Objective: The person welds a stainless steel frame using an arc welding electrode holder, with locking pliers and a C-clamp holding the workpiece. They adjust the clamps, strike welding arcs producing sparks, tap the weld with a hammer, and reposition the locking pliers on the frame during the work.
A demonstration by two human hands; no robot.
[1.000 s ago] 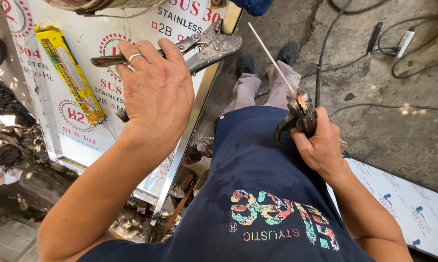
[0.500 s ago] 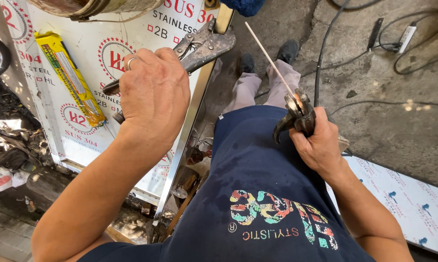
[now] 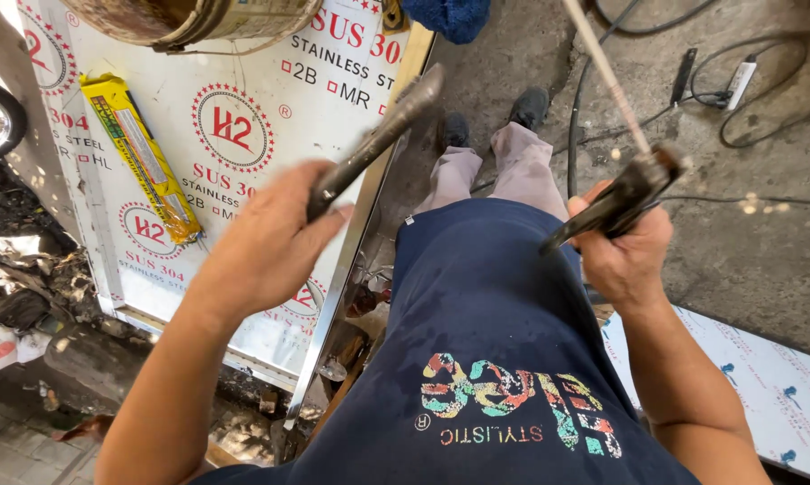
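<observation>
A person looks down at their own two hands from a head-worn camera. The left hand (image 3: 266,247), at centre left of the frame, is closed around the handle of a dark metal tool (image 3: 378,139), possibly locking pliers, though blur hides its head. The tool's long axis runs diagonally from the fist up and to the right, toward the upper centre of the frame.

The right hand (image 3: 625,251), at centre right, is clamped around a welding electrode holder (image 3: 616,198). A thin welding rod (image 3: 607,76) sticks out of the holder and points up and slightly left, to the top edge. The two hands are well apart, with the dark blue shirt (image 3: 495,359) between them.

Under the left hand, filling the upper left, lies a white stainless steel sheet (image 3: 243,90) printed with red round emblems. On it, at far left, lies a long yellow packet (image 3: 140,157), slanting down to the right. A rusty bucket (image 3: 189,18) sits at the top edge. Black cables (image 3: 755,90) trail across the grey concrete floor at upper right.
</observation>
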